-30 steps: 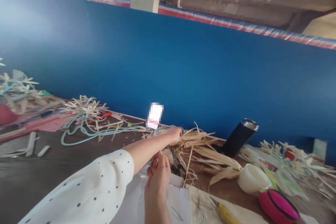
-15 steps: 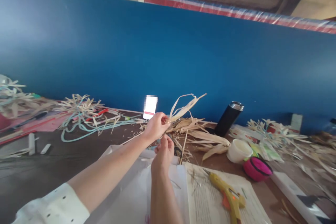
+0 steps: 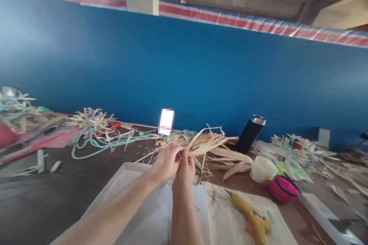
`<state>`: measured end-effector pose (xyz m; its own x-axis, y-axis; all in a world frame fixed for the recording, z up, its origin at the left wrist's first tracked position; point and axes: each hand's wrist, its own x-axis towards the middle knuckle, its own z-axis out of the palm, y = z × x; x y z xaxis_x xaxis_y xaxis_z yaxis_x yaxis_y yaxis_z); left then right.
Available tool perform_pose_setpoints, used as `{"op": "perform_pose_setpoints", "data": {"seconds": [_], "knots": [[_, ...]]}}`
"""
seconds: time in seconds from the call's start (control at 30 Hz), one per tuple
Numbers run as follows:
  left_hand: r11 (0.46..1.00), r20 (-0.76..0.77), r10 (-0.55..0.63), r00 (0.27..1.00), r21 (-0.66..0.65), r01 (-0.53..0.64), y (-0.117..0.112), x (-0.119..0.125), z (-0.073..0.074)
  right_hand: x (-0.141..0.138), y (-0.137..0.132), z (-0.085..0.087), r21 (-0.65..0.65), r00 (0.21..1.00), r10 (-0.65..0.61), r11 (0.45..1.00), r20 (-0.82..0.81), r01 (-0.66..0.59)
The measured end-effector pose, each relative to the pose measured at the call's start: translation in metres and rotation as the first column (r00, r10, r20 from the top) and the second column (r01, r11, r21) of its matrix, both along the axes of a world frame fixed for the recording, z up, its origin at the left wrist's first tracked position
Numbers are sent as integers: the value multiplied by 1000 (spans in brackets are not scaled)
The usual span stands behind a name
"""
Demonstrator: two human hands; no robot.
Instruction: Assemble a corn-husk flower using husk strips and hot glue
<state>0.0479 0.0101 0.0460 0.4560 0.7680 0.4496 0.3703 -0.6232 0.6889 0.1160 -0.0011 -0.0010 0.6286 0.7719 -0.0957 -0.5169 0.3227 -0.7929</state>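
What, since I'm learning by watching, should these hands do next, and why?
Perhaps steady the dry leaves with the left hand and ease the right hand slightly away, to spread them: the left hand seems to pinch their near ends, the right hand meets it there, and the leaves overlap beyond. The right hand's own grip is unclear.

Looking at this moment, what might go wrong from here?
The thin husk strip pinched by the left hand and right hand might split if pulled hard. The glue gun lies on a printed sheet, which it could mark if hot. The white cup stands close beside loose husks; dragging those might tip it.
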Motion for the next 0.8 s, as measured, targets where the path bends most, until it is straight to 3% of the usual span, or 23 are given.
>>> {"op": "perform_pose_setpoints", "data": {"seconds": [0.07, 0.17, 0.27, 0.4, 0.53, 0.8], "knots": [[986, 111, -2, 994, -166, 21, 1, -8, -4, -2, 1, 0, -30, 998, 57, 998, -18, -57], [943, 256, 157, 954, -326, -68, 6, -23, -8, -8, 0, 3, -77, 984, 175, 981, -21, -176], [913, 340, 315, 886, -362, -186, 12, -36, -13, -13, -3, 5, -116, 956, 288, 953, 52, -280], [914, 415, 329, 848, -365, -176, 19, -45, -24, -18, -3, -3, -159, 912, 356, 931, 204, -328], [915, 381, 344, 858, -340, -216, 24, -48, -33, -22, -1, -13, -188, 864, 378, 924, 332, -332], [853, 497, 406, 767, -508, -123, 30, -45, -42, -24, -2, -9, -128, 905, 400, 914, 142, -384]]}}
